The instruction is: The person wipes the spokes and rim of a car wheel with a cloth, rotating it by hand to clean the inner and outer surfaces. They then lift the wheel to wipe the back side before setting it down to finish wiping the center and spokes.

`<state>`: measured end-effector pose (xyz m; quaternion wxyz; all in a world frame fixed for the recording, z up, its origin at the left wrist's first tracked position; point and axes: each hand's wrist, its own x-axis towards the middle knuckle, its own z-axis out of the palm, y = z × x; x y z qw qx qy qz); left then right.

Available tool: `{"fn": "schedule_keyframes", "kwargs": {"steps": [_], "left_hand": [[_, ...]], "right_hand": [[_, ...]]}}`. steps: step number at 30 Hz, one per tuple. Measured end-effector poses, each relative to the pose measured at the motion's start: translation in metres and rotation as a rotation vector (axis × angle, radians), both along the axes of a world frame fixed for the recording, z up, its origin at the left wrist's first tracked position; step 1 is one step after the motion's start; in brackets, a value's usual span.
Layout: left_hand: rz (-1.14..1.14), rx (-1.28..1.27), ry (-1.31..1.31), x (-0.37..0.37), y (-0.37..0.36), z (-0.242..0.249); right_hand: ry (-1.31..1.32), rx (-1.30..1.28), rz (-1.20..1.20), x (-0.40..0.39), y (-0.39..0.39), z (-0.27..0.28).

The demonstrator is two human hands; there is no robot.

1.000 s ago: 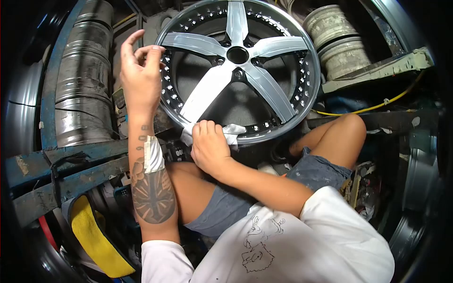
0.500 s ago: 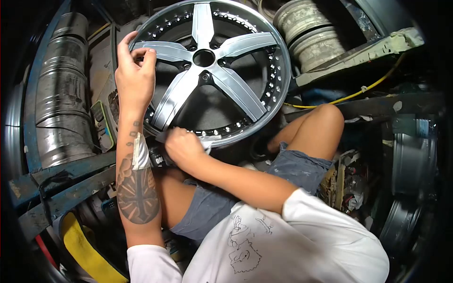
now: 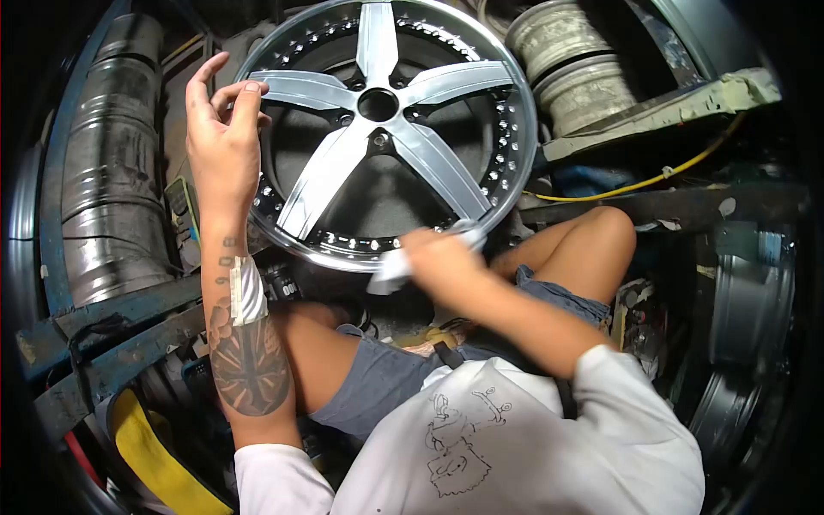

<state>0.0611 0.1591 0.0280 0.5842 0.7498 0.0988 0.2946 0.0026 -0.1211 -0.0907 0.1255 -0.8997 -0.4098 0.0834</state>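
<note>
A silver five-spoke wheel rim with a black, bolt-studded inner band lies face up in front of me. My right hand, blurred by motion, is closed on a white cloth at the lip nearest me. Part of the cloth sticks out left of the hand, and another part lies along the lip on its right. My left hand is raised at the wheel's left edge, index finger stretched up and the other fingers loosely bent. Nothing shows in it, and its thumb tip overlaps the end of the left spoke.
Stacked steel wheels stand on the left behind a blue metal frame. Other worn wheels sit at the upper right above a pale beam. A yellow hose runs across the right side. A yellow strap-like piece is at lower left.
My right hand has swept rightward along the near lip with the cloth. My left hand has shifted slightly left, and its index finger has straightened away from the rim.
</note>
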Motion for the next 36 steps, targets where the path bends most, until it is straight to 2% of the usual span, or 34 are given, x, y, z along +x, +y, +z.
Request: {"fn": "schedule_keyframes", "kwargs": {"steps": [1,4,5,6,8,10,13,14,15,17,18,19,21,22,24,27,29,30,31,33,34,36], "left_hand": [[0.001,-0.022,0.011,-0.001,0.002,-0.001],[0.015,-0.058,0.042,-0.002,0.009,-0.007],[0.031,-0.034,0.051,0.000,0.010,-0.012],[0.032,-0.035,0.057,0.003,0.009,-0.012],[0.036,-0.048,0.066,0.003,0.006,-0.012],[0.006,-0.072,0.065,0.000,0.004,-0.012],[-0.060,-0.087,0.005,-0.010,0.013,-0.008],[-0.044,-0.084,0.048,-0.016,0.015,-0.006],[-0.031,-0.075,0.095,-0.021,0.016,-0.004],[-0.022,-0.052,0.160,-0.031,0.016,-0.001],[-0.031,-0.062,0.168,-0.034,0.021,-0.004],[-0.036,-0.073,0.168,-0.036,0.027,-0.007],[-0.004,-0.037,0.188,-0.041,0.031,-0.007],[0.018,-0.055,0.188,-0.044,0.032,-0.004],[0.056,-0.105,0.165,-0.046,0.030,0.001],[0.040,-0.153,0.155,-0.035,0.016,0.002],[-0.015,-0.147,0.152,-0.024,-0.003,0.005],[-0.038,-0.109,0.149,-0.020,-0.007,0.003],[-0.071,-0.072,0.147,-0.016,-0.011,-0.002],[-0.065,-0.018,0.139,-0.012,-0.007,-0.009],[-0.055,-0.018,0.141,-0.012,-0.001,-0.011],[-0.041,-0.048,0.150,-0.012,0.014,-0.015]], "right_hand": [[0.005,-0.062,0.104,0.019,-0.024,0.020],[-0.044,-0.216,0.077,0.005,0.009,0.013],[0.047,-0.122,0.048,-0.009,0.037,0.014],[-0.165,-0.168,-0.002,-0.031,0.073,-0.001],[-0.189,-0.135,-0.040,-0.051,0.093,0.014],[-0.211,-0.015,-0.033,-0.054,0.069,0.009],[-0.160,0.132,0.068,-0.028,-0.038,-0.002],[-0.218,0.132,0.128,-0.011,-0.078,-0.016],[-0.142,0.064,0.169,0.013,-0.105,-0.005],[-0.305,0.070,0.165,0.064,-0.143,-0.003],[-0.392,-0.008,0.202,0.094,-0.159,-0.007],[-0.484,-0.037,0.211,0.115,-0.166,0.000],[-0.521,0.134,0.146,0.116,-0.164,-0.018],[-0.545,0.246,-0.045,0.096,-0.150,-0.039],[-0.576,0.390,-0.162,0.040,-0.108,-0.065],[-0.353,0.554,-0.357,-0.058,-0.008,-0.070],[-0.267,0.564,-0.350,-0.091,0.044,-0.080],[-0.277,0.540,-0.317,-0.090,0.054,-0.066],[-0.293,0.527,-0.280,-0.085,0.049,-0.067],[-0.142,0.253,-0.008,-0.073,0.002,-0.087],[-0.101,0.393,0.018,-0.048,-0.032,-0.073],[-0.036,0.072,0.048,0.012,-0.093,-0.037]]}}
